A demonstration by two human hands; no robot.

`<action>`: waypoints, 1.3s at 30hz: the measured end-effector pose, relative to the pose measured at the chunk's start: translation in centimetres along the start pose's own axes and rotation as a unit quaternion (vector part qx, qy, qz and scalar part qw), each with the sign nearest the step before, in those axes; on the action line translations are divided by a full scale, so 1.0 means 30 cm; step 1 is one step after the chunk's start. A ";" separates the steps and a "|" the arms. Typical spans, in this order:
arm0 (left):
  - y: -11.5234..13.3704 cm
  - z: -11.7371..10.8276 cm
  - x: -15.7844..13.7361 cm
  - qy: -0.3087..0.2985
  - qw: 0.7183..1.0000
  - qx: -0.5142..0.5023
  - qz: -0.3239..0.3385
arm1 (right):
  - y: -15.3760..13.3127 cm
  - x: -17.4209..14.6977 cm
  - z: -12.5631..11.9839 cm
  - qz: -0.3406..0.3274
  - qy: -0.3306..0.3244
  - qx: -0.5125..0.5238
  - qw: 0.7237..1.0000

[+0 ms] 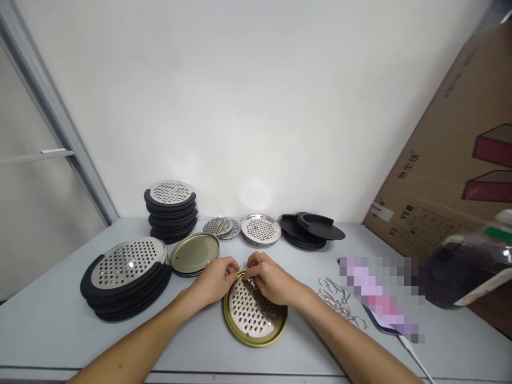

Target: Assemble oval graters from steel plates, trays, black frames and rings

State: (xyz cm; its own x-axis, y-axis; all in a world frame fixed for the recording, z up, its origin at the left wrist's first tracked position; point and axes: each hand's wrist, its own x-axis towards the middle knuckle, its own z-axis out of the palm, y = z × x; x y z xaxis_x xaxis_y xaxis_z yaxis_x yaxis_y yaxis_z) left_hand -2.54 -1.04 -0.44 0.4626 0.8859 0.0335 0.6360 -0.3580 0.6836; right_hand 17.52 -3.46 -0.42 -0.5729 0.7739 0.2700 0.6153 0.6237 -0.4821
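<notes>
A round metal grater plate [252, 309] lies in a gold-rimmed round lid [256, 341] on the table in front of me. My left hand [218, 278] is at the lid's upper left edge, with thumb and fingertips closed in a pinch. Whatever sits between those fingertips is too small to make out. My right hand [272, 280] bends over the plate's upper part, its fingers curled at the far rim and touching the plate. It hides and shades part of the holes.
Left stand black-rimmed grater stacks [128, 266] [171, 210] and gold lids [196, 253]. Behind lie loose grater discs [218, 226], silver-rimmed graters [261, 230] and black holders [308, 229]. Right are wire loops [340, 301], a phone [384, 320], a dark bottle [460, 272] and a carton [448, 176].
</notes>
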 end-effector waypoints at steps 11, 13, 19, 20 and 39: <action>-0.017 0.018 0.016 -0.005 1.000 0.015 0.003 | 0.016 0.005 -0.002 0.024 -0.006 0.036 0.999; -0.020 0.022 0.015 -0.002 1.000 0.015 0.007 | 0.017 0.003 -0.002 0.022 -0.006 0.035 0.999; -0.014 0.024 0.014 0.000 1.000 0.018 -0.006 | 0.010 0.002 -0.005 0.018 -0.010 0.029 0.999; -0.012 0.022 0.015 -0.006 1.000 0.013 -0.010 | 0.010 0.002 -0.005 0.017 -0.011 0.029 0.999; -0.004 0.025 -0.007 0.025 0.994 0.093 0.058 | 0.011 -0.002 -0.008 0.017 -0.019 0.033 0.999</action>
State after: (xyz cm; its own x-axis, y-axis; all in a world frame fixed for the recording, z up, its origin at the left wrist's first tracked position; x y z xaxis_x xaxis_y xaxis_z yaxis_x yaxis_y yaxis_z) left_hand -2.27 -1.40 -1.08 0.5117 0.8470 0.1437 0.6856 -0.5034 0.5259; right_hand 17.88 -3.28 -0.40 -0.5736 0.7885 0.2218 0.5976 0.5880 -0.5450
